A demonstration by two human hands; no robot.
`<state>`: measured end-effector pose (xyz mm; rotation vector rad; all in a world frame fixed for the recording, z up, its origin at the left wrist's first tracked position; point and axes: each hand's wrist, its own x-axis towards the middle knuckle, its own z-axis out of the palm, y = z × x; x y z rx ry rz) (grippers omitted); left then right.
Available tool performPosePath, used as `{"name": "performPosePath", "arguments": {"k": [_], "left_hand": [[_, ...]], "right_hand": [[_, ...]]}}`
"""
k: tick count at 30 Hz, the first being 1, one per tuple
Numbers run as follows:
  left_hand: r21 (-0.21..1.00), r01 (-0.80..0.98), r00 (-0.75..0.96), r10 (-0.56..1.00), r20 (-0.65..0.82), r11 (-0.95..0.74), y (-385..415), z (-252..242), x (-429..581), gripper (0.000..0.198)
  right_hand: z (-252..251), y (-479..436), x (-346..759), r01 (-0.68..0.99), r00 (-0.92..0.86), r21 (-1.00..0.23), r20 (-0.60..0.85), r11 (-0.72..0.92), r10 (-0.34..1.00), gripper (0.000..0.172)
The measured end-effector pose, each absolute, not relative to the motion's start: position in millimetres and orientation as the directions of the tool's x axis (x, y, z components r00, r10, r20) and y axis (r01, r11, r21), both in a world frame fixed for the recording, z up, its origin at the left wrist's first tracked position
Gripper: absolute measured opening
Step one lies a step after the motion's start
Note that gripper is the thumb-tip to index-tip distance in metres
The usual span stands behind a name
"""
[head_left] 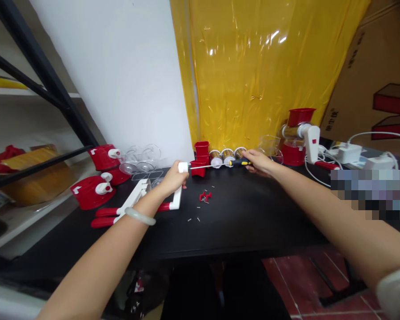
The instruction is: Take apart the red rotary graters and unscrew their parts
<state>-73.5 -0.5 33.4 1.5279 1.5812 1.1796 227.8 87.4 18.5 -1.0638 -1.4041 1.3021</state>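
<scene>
My left hand (174, 180) is closed around a white crank handle (176, 198) with a red grip, held above the black table. In my right hand (257, 162) is a screwdriver (240, 162) with a black and yellow handle, its long shaft lying level and pointing left. The tip meets the end of the crank handle at my left hand; exactly how it seats there is too small to tell. Below the shaft, small red parts (206, 196) and several loose screws (198, 219) lie on the table.
Red housings (92, 192), clear plastic parts (143, 158) and spare crank handles (133, 200) sit at the left. Red hoppers (202, 151) and metal grating drums (227, 156) stand at the back. An assembled grater (295, 138) and white chargers (350, 152) with cables are at the right.
</scene>
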Motion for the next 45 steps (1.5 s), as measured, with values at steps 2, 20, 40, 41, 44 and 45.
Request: {"name": "performPosePath", "arguments": {"k": [2, 20, 40, 41, 44, 45], "left_hand": [[0.911, 0.409, -0.156, 0.979, 0.128, -0.054, 6, 34, -71, 0.039], [0.934, 0.358, -0.151, 0.986, 0.064, -0.005, 0, 10, -78, 0.04], [0.97, 0.244, -0.13, 0.991, 0.02, 0.013, 6, 2, -79, 0.042], [0.97, 0.245, -0.132, 0.991, 0.022, 0.011, 6, 2, -79, 0.042], [0.97, 0.243, -0.142, 0.989, 0.034, 0.002, 6, 3, -80, 0.042], [0.971, 0.241, -0.146, 0.989, 0.037, -0.001, 6, 3, -80, 0.042]], "right_hand": [[21, 92, 225, -0.137, -0.199, -0.99, 0.062, 0.035, 0.978, 0.02], [-12, 85, 225, 0.069, -0.207, -0.992, 0.092, 0.108, 0.974, 0.043], [-12, 98, 228, 0.033, -0.212, -0.992, 0.115, 0.125, 0.97, 0.039], [-13, 99, 228, 0.028, -0.205, -0.99, 0.132, 0.141, 0.97, 0.038], [-11, 97, 229, -0.03, -0.201, -0.985, 0.175, 0.172, 0.964, 0.034], [-10, 96, 230, -0.05, -0.207, -0.983, 0.184, 0.177, 0.961, 0.034]]}}
